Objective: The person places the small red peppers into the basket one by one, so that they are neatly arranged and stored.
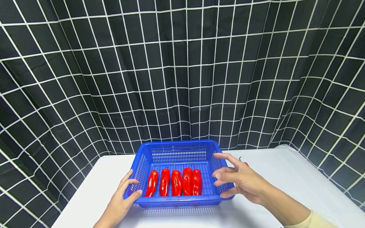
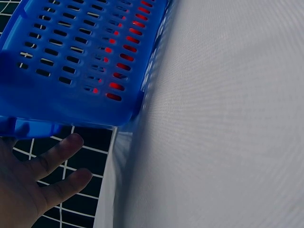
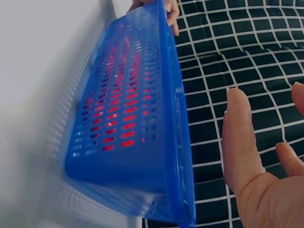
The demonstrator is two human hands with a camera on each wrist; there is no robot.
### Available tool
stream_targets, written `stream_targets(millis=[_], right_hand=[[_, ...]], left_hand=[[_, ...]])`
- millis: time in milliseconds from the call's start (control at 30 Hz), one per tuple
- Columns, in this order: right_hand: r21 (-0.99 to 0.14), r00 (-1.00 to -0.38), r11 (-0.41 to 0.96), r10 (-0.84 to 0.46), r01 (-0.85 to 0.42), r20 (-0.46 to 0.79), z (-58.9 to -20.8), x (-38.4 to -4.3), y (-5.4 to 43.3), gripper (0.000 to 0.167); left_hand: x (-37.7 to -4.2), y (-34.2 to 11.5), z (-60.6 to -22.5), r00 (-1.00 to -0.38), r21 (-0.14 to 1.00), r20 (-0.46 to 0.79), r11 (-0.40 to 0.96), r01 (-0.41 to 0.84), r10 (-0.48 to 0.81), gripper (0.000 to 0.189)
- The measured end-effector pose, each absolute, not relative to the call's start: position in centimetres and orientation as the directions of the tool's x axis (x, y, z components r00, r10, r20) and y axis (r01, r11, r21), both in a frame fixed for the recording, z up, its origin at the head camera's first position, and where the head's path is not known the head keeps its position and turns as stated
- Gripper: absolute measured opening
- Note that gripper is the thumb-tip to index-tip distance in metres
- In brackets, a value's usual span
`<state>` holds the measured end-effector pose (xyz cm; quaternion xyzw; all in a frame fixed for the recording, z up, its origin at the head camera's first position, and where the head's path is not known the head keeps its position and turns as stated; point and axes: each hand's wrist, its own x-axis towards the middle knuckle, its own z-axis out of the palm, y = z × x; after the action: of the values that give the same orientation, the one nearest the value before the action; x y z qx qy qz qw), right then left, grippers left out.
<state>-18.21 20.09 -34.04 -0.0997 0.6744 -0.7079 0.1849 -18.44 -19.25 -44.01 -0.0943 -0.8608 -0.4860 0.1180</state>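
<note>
Several red chili peppers [image 1: 176,183] lie side by side in a blue plastic basket [image 1: 182,199] on the white table. My left hand [image 1: 121,198] is at the basket's front left corner, its thumb and a finger reaching over the rim. In the left wrist view, two fingers [image 2: 57,156] of that hand are spread straight beside the basket. Over the right rim is my right hand [image 1: 242,180], fingers apart and holding nothing. The right wrist view shows a gap between its raised finger [image 3: 239,128] and the basket.
Another red pepper [image 1: 246,164] lies on the table [image 1: 285,177] right of the basket, mostly hidden behind my right hand. A black curtain with a white grid [image 1: 194,79] stands behind the table and along both sides.
</note>
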Motion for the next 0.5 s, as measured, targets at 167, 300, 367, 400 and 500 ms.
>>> stream_targets(millis=[167,300,367,400,500], right_hand=[[-0.994,-0.910,-0.004,-0.403,0.109,-0.098,-33.8,-17.8,21.1,0.076],[-0.995,-0.913,0.003,-0.398,0.095,-0.089,-33.5,-17.6,21.8,0.074],[-0.996,-0.915,0.000,-0.397,0.087,-0.080,-33.3,-17.5,22.2,0.074],[-0.997,-0.915,-0.002,-0.396,0.084,-0.076,-33.2,-17.5,22.4,0.074],[-0.997,-0.917,-0.005,-0.392,0.076,-0.068,-32.9,-17.5,22.8,0.075]], left_hand=[[-18.5,-19.1,-43.9,-0.963,0.820,0.267,0.515,0.251,0.043,0.025],[-18.6,-19.1,-43.9,-0.964,0.818,0.263,0.519,0.247,0.045,0.025],[-18.6,-19.2,-44.0,-0.961,0.816,0.273,0.518,0.257,0.047,0.025],[-18.6,-19.2,-44.0,-0.961,0.816,0.274,0.517,0.258,0.048,0.025],[-18.6,-19.2,-44.0,-0.960,0.815,0.276,0.518,0.259,0.047,0.024]])
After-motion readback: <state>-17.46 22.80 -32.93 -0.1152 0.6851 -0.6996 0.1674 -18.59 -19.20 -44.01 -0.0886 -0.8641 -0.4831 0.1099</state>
